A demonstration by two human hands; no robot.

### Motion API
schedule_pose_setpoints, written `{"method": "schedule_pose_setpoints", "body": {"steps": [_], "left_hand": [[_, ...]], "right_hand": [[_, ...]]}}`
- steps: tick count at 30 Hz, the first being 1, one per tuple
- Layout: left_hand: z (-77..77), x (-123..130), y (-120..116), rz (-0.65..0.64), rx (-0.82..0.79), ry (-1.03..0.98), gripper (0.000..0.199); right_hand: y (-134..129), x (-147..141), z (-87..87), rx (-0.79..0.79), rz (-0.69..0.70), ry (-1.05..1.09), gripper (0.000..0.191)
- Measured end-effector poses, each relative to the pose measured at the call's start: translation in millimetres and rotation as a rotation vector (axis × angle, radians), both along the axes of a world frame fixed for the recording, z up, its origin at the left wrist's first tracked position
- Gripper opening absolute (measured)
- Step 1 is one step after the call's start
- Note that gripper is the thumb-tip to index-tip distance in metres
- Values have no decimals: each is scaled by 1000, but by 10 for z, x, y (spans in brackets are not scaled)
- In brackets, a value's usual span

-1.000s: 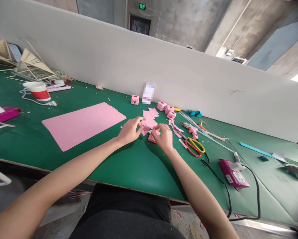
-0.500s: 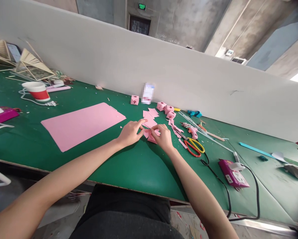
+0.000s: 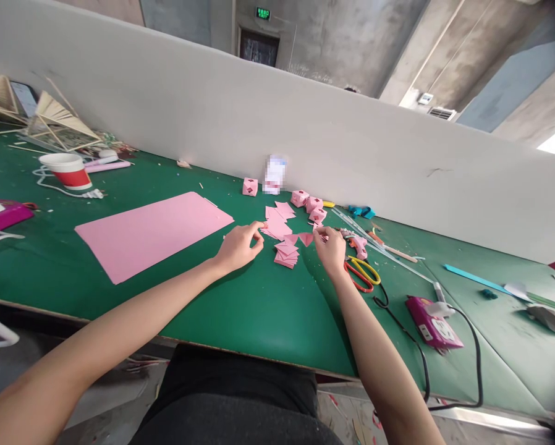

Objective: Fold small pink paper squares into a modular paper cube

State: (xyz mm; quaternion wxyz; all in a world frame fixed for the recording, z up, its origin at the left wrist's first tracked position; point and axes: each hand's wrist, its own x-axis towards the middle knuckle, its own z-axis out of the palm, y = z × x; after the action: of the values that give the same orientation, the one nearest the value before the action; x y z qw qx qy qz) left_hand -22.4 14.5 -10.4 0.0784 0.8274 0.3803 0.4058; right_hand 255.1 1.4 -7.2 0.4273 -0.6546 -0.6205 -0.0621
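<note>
Pink paper shows at the grip of the right hand (image 3: 330,250), whose thumb and forefinger appear to pinch a small folded piece (image 3: 306,239) by its near end, just above the worktop (image 3: 268,315); the left hand (image 3: 239,248) has thumb and forefinger curled but apart, with nothing visible between them, its fingertips beside a loose spread of pink squares (image 3: 277,227); between the hands, nearer the body, sits a fanned stack of pink squares (image 3: 287,254).

Beyond these, four pink faceted shapes (image 3: 314,204) with dark openings look complete, three clustered to the right and one apart to the left; by that measure some of the work seems done, while the squares lie flat and apparently unfolded, so a good deal appears left; whether the piece in the right grip is fully folded is too small to tell.

Farther out, scissors (image 3: 369,272) with red and yellow handles lie beside the right wrist, a pink glue gun (image 3: 360,247) just past them; well to the left rests a large pink sheet (image 3: 154,238), and beyond it a red-and-white cup (image 3: 68,172).
</note>
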Motion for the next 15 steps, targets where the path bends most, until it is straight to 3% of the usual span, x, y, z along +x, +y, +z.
{"method": "schedule_pose_setpoints", "body": {"steps": [6, 15], "left_hand": [[-4, -5, 12, 18, -25, 12, 27], [-4, 5, 2, -17, 21, -42, 21]], "right_hand": [[-24, -67, 18, 56, 45, -40, 25], [-164, -427, -4, -124, 326, -218, 25]]}}
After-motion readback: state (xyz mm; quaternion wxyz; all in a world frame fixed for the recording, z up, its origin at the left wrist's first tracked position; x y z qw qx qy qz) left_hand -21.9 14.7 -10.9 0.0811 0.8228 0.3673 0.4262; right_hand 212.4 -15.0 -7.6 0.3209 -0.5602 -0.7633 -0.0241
